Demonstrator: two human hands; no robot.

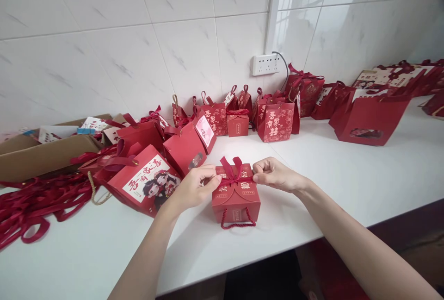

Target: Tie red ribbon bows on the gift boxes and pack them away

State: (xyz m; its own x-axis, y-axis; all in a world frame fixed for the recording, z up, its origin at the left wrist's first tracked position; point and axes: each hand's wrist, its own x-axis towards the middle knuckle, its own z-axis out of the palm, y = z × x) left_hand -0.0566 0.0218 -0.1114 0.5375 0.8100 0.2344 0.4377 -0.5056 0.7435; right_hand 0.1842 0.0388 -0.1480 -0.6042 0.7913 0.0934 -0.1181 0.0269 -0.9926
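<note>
A small red gift box (236, 200) stands on the white counter (347, 184) in front of me, with a red cord handle hanging at its front. A dark red ribbon (233, 171) is tied in a bow across its top. My left hand (196, 184) pinches the ribbon's left end, fingers closed. My right hand (274, 174) pinches the right end, fingers closed too. Both hands rest at the box's top edges, pulling the ribbon outward.
Many red gift boxes and bags (215, 119) crowd the counter along the tiled wall (138, 36). A cardboard box (45, 154) and a pile of loose red ribbons (38, 203) lie at the left. A wall socket (265, 64) sits behind. The counter's front edge (277, 249) runs close below.
</note>
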